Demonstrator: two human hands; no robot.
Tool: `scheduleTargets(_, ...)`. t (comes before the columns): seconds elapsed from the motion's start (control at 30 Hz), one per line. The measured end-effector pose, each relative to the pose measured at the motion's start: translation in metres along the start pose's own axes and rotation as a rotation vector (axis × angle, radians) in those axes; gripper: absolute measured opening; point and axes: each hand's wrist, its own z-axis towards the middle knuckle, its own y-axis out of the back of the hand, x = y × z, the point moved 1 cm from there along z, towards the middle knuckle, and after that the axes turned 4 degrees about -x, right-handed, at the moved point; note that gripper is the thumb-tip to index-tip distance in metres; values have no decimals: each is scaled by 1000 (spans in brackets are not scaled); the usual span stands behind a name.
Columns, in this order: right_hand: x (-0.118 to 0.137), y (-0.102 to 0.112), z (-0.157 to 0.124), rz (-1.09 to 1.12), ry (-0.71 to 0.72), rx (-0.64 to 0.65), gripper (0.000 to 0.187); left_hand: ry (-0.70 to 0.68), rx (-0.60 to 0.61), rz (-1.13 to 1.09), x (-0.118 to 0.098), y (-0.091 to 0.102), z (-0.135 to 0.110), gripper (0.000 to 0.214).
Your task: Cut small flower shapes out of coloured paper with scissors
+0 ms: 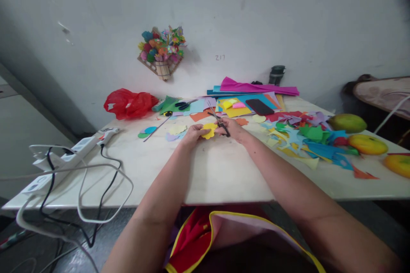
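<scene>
My left hand [192, 133] pinches a small yellow paper cut-out [209, 130] over the white table [218, 175]. My right hand [231, 128] grips a pair of scissors [218, 119], whose blades point up and away, right beside the yellow piece. Both hands meet near the middle of the table. Around them lie paper shapes: a pale yellow piece [177, 129], a lilac one [172, 137] and a round teal-and-green piece [147, 131].
Coloured paper sheets [253, 96], a dark phone [259, 106] and a second pair of scissors [184, 104] lie at the back. Paper scraps [307, 138] and mangoes [367, 144] fill the right. A red plastic bag [130, 103] and power strips [68, 157] with cables sit left.
</scene>
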Motion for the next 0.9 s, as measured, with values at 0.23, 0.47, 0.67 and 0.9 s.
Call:
scheduleTargets(0.23,-1,-6,0,19,31,-19,29,-2,26,43,4,2,3,41)
scheduleTargets(0.47,-4,-4,5,37,52,-101,30,70,-11,-58,7,5,14,65)
scheduleTargets(0.67,-5,-3,7,11,62,-138,33,48,10,-72,5,7,12,37)
scheduleTargets(0.9,-3,-5,4,25,69,-116,29,-1,-21,-103,7,5,10,32)
